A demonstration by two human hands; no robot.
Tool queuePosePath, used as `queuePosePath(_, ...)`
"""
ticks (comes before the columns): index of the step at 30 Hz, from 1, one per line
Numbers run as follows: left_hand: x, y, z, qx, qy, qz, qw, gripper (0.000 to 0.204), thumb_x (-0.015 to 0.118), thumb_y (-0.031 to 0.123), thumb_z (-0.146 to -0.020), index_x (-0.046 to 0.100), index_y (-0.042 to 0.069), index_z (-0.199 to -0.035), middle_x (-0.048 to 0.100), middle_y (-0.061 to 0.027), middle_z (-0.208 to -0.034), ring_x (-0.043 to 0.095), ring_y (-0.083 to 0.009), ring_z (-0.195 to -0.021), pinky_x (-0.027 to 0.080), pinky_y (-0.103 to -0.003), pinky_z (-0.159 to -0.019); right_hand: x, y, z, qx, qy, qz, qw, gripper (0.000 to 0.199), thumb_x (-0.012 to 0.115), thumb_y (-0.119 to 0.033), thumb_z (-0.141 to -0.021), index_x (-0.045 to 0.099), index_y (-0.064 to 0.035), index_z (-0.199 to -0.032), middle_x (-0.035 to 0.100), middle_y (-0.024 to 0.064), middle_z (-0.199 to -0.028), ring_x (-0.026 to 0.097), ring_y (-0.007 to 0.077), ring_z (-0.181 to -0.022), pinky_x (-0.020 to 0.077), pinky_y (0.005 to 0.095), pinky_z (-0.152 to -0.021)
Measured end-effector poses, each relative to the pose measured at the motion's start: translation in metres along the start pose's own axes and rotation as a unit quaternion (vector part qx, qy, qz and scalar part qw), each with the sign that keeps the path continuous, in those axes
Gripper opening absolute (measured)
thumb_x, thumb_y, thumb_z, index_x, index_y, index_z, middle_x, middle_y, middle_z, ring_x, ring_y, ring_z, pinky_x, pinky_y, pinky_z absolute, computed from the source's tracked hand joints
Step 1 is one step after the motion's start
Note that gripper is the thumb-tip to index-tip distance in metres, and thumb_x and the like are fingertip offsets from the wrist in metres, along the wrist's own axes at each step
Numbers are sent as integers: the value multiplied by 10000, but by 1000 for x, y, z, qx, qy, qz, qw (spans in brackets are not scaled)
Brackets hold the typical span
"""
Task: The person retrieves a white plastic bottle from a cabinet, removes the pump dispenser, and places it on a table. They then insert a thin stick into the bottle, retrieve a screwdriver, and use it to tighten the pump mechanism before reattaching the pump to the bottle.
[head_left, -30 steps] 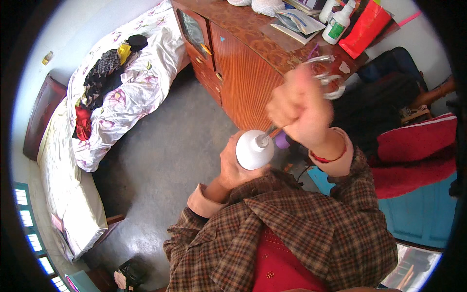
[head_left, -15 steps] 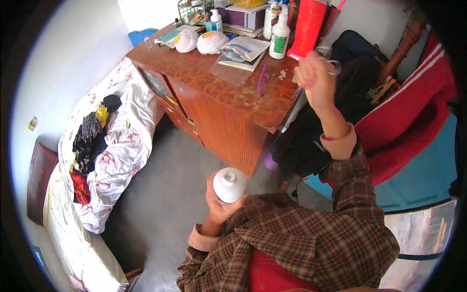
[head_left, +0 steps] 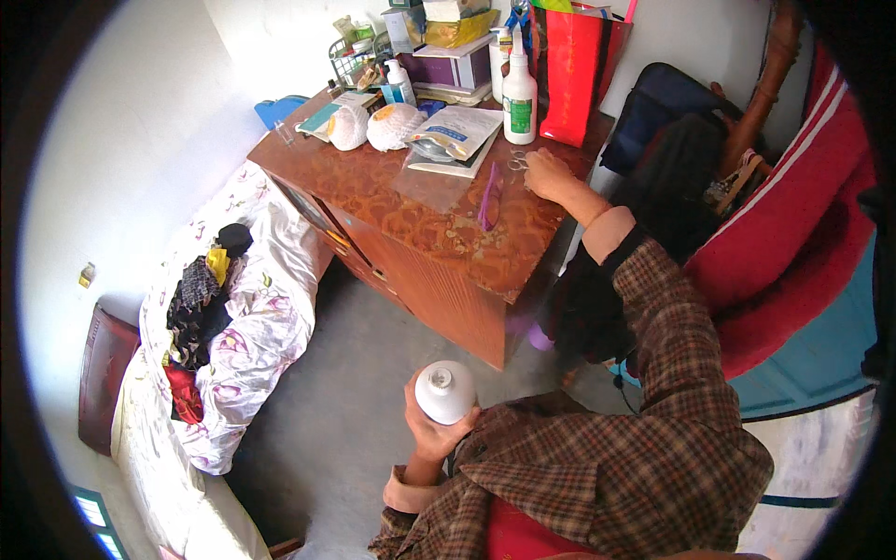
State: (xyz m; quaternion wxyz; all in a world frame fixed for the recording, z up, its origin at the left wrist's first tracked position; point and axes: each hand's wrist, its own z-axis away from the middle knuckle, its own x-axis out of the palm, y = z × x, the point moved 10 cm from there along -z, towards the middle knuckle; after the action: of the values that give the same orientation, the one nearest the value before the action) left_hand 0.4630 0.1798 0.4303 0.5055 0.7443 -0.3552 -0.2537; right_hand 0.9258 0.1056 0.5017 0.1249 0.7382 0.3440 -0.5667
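My left hand (head_left: 427, 437) grips a white round bottle (head_left: 445, 392) from below, close to my chest, its top facing up. My right arm in a plaid sleeve stretches out to the brown wooden cabinet (head_left: 439, 243). There my right hand (head_left: 553, 175) rests on the top with its fingers curled on a small pair of metal scissors (head_left: 516, 161). A purple stick-like item (head_left: 489, 198) lies just left of that hand.
On the cabinet stand a white spray bottle (head_left: 520, 93), a red bag (head_left: 574, 75), flat packets (head_left: 457, 135), two white netted balls (head_left: 371, 126) and boxes. A bed with a floral quilt (head_left: 257, 317) and a clothes pile (head_left: 198, 299) lies left. A dark bag (head_left: 658, 107) sits right.
My right hand has gone from raised in front of me down to the cabinet top with the scissors. The view has tilted up. My left hand keeps the white bottle.
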Motion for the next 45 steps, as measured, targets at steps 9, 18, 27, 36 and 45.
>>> queuePosePath(9,14,11,2,-8,-22,40,999,900,924,283,-649,419,-18,-1330,609,-126,-1151,611,-209,-1026,511,-369,-888,-60,-47,31,-75,156,-40,984,205,642,-193,-862,654,-17,-966,646,193,-1002,625,374,-974,503,498,-837)
queuePosePath(18,33,3,39,40,-200,59,977,976,917,296,-637,368,-13,-1382,529,-159,-1252,563,-262,-1122,478,-404,-953,-73,-111,303,-72,120,-458,878,219,586,-186,-985,697,-11,-1057,702,101,-975,665,153,-852,531,308,-756)
queuePosePath(27,172,66,162,-44,-507,240,827,1016,895,253,-676,285,4,-1449,488,-181,-1315,538,-289,-1182,485,-459,-972,-106,-81,593,281,136,-482,819,332,507,-278,-1011,690,-1,-998,710,101,-898,650,183,-799,512,348,-761)
queuePosePath(36,366,166,337,-67,-662,315,677,1030,894,123,-635,292,11,-1463,490,-140,-1346,535,-268,-1190,470,-445,-992,-240,37,846,445,373,-383,718,332,517,-267,-1031,693,8,-969,700,75,-815,654,130,-764,528,292,-695)
queuePosePath(45,533,278,552,-127,-771,293,551,882,897,178,-626,427,6,-1352,565,-121,-1238,591,-234,-1087,510,-393,-920,-397,151,1098,492,529,-330,607,428,451,-334,-1057,704,-14,-926,669,43,-774,638,120,-671,505,251,-580)
